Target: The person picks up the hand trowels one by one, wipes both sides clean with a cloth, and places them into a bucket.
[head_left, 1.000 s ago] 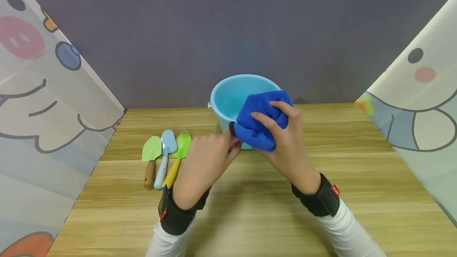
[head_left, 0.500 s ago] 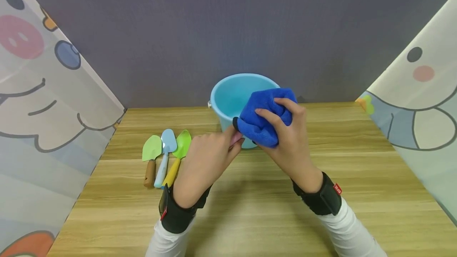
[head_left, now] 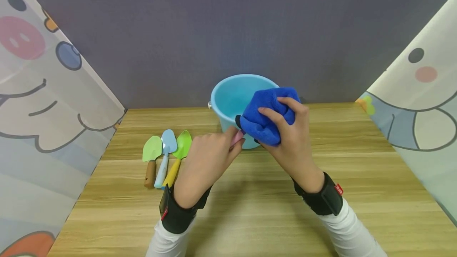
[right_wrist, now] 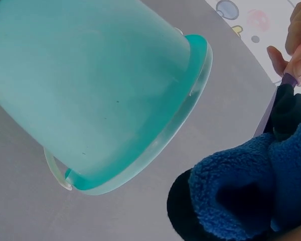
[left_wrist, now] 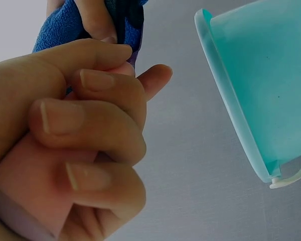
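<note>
My left hand (head_left: 210,158) grips the pink handle (left_wrist: 32,178) of a small trowel in front of the bucket. A purple strip of the trowel (right_wrist: 265,118) shows beside the cloth in the right wrist view; most of its blade is hidden. My right hand (head_left: 290,138) holds a bunched blue cloth (head_left: 262,118) with black edging around the blade end, fingers spread over the top. Both hands are raised above the table. Behind them stands a light blue bucket (head_left: 228,98), its front right rim covered by the cloth in the head view.
On the wooden table (head_left: 357,169), left of my left hand, lie a pale green trowel (head_left: 152,148) with a brown handle, a light blue trowel (head_left: 168,141) and a green trowel (head_left: 183,144) with a yellow handle. A grey wall (head_left: 178,31) rises behind the bucket.
My right hand and the cloth have shifted slightly right and away from me, along the trowel. More pink handle shows beyond my left fingers, which have barely moved.
</note>
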Demonstrator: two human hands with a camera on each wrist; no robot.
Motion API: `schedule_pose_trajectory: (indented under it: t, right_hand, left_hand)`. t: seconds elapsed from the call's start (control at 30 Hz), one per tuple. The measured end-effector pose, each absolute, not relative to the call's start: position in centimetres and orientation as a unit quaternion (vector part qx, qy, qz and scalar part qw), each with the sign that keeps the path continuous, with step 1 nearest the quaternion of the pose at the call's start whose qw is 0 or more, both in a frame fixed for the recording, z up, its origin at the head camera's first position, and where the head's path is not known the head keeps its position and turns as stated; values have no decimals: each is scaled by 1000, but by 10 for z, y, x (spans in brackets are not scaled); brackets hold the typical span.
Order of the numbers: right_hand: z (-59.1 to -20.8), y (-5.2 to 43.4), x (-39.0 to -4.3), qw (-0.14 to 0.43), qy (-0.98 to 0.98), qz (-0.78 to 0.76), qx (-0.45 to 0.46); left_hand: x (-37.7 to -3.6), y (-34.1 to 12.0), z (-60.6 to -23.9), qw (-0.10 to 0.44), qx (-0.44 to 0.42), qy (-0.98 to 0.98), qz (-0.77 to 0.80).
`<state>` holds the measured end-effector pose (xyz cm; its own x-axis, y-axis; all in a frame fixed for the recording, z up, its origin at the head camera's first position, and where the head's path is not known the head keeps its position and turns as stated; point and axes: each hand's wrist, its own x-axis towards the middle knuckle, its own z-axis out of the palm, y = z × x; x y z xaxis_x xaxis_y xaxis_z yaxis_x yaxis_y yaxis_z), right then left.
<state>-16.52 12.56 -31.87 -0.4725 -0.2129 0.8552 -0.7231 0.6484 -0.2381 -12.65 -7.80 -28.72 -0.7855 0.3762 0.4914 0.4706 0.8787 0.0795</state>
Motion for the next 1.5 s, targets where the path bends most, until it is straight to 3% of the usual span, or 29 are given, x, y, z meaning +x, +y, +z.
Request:
schedule_pose_trajectory:
  t: [0.6, 1.5]
  right_hand:
    - [-321, 128, -168, 449, -795, 315, 260]
    - [-315, 132, -169, 429, -818, 294, 248]
  left_hand:
    - [-125, -82, -285, 237, -228, -939, -100]
    - [-127, -84, -285, 229, -229, -940, -105]
